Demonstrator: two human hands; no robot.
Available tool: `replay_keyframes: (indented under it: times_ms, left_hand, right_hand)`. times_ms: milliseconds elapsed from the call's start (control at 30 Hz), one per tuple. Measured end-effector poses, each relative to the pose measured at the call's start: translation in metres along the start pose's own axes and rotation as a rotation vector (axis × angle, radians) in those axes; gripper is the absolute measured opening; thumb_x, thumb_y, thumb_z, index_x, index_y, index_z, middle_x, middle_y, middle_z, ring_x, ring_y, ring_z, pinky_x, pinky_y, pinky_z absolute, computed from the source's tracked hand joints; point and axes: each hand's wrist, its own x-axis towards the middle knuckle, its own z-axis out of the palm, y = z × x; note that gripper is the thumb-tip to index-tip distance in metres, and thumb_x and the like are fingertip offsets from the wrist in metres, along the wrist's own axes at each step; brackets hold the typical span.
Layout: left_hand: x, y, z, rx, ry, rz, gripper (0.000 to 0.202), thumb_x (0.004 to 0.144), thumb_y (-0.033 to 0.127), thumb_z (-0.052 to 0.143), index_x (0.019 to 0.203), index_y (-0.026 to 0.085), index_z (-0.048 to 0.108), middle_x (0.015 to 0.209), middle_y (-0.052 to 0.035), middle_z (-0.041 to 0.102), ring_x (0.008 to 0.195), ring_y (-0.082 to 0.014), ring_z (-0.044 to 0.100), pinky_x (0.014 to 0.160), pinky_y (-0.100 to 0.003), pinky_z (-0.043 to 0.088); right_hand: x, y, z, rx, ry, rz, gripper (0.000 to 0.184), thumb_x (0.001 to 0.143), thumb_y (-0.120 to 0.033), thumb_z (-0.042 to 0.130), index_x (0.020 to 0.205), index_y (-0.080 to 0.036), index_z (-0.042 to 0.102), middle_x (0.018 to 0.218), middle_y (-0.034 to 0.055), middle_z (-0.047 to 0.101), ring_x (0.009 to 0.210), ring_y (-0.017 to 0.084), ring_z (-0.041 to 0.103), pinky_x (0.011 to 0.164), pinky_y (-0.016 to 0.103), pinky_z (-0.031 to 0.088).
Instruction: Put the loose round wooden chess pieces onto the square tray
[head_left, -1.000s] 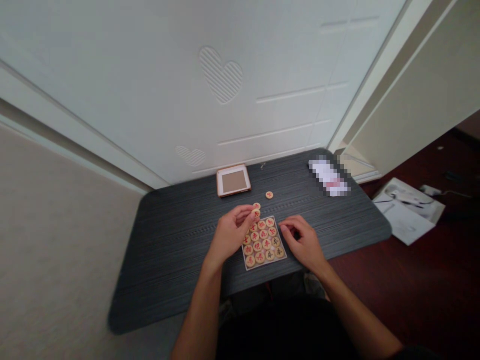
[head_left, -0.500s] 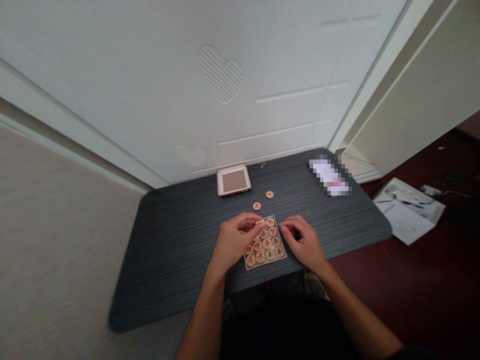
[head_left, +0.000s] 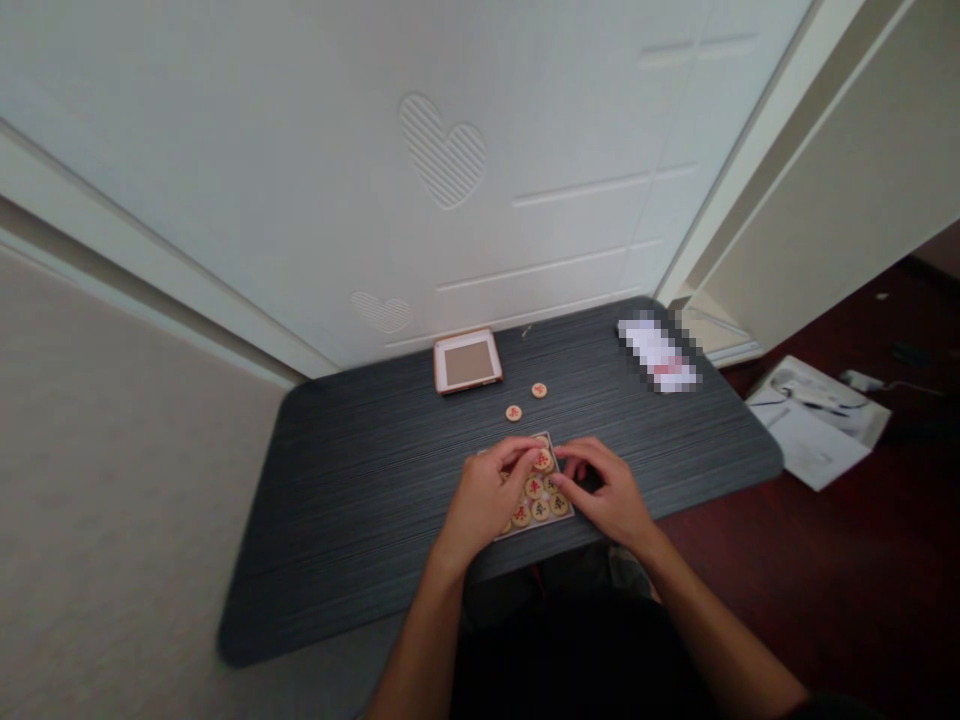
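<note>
A shallow square box (head_left: 565,487) of round wooden Chinese chess pieces lies near the table's front edge. Red and black characters mark the visible pieces. My left hand (head_left: 491,495) reaches across the box and covers its left part; its thumb and fingers pinch a red-marked Chinese chess piece (head_left: 543,460) over the upper right of the box. At the right edge of the box is my right hand (head_left: 609,490), fingers curved and thumb apart, with nothing visible between them. Two loose red-marked pieces, one nearer (head_left: 514,413) and one farther (head_left: 539,390), lie beyond the box.
The dark table (head_left: 337,500) stands against a white panel with embossed hearts (head_left: 444,150). Toward its back sits an orange-rimmed box lid (head_left: 469,362). A pixelated white item (head_left: 658,355) rests at the right. On the floor at right is an open white box (head_left: 821,415).
My left hand has shifted right across the box, bringing its fingertips to the upper right pieces. My right hand has moved slightly left, its thumb now over the box's edge.
</note>
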Motion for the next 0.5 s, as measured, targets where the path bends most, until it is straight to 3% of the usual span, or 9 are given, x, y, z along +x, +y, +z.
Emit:
replay_keyframes:
  times_ms: [300, 500]
  left_hand:
    - [-0.0103, 0.0102, 0.0056, 0.047, -0.075, 0.029, 0.024, 0.099, 0.028, 0.059, 0.118, 0.028, 0.073, 0.124, -0.0011, 0.075, 0.115, -0.0181, 0.07, 0.105, -0.033, 0.054]
    - [-0.0101, 0.0089, 0.0061, 0.017, -0.083, 0.008, 0.023, 0.098, 0.028, 0.06, 0.116, 0.028, 0.073, 0.12, -0.0005, 0.076, 0.11, -0.0177, 0.073, 0.1, -0.032, 0.057]
  right_hand:
    - [-0.0022, 0.0025, 0.0007, 0.029, 0.017, -0.005, 0.019, 0.091, -0.025, 0.071, 0.11, -0.027, 0.072, 0.094, 0.0042, 0.068, 0.076, 0.017, 0.063, 0.071, 0.033, 0.053]
    - [-0.001, 0.0024, 0.0008, 0.034, 0.022, 0.001, 0.017, 0.092, -0.027, 0.069, 0.109, -0.026, 0.073, 0.094, 0.0044, 0.069, 0.075, 0.017, 0.063, 0.069, 0.031, 0.053]
